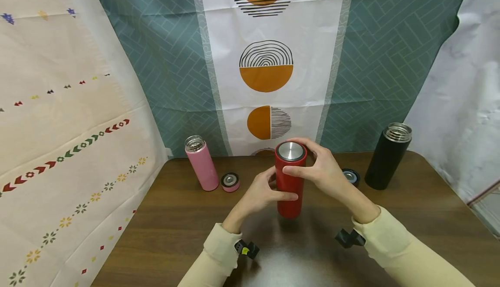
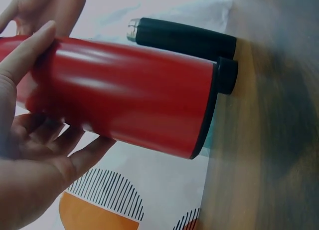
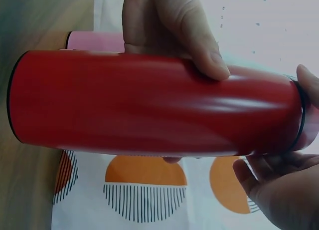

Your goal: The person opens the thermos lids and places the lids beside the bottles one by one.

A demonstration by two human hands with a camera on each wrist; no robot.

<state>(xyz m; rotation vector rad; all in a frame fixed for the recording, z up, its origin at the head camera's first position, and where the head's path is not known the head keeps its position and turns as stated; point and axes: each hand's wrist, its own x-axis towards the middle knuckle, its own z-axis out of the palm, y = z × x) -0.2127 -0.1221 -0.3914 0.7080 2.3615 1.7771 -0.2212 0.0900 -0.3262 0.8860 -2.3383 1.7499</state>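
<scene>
A red thermos bottle [image 1: 288, 204] stands upright between both hands over the middle of the table, its base close above the wood. The left hand [image 1: 263, 193] grips its body from the left, thumb across the front and the other fingers behind. Around the top, the right hand [image 1: 326, 172] holds the lid [image 1: 292, 151], which has a silver disc and is on the bottle. A dark seam [image 3: 302, 115] between lid and body shows in the right wrist view. Seen from the left wrist, the bottle's black-edged base [image 2: 205, 125] overlaps the black lid behind.
At the back left stands a lidless pink bottle [image 1: 204, 167], its pink lid [image 1: 230, 183] beside it. A lidless black bottle [image 1: 384, 161] is at the back right, next to its black lid [image 1: 351, 176]. Patterned cloth [image 1: 172, 61] hangs behind the wooden table [image 1: 164, 235].
</scene>
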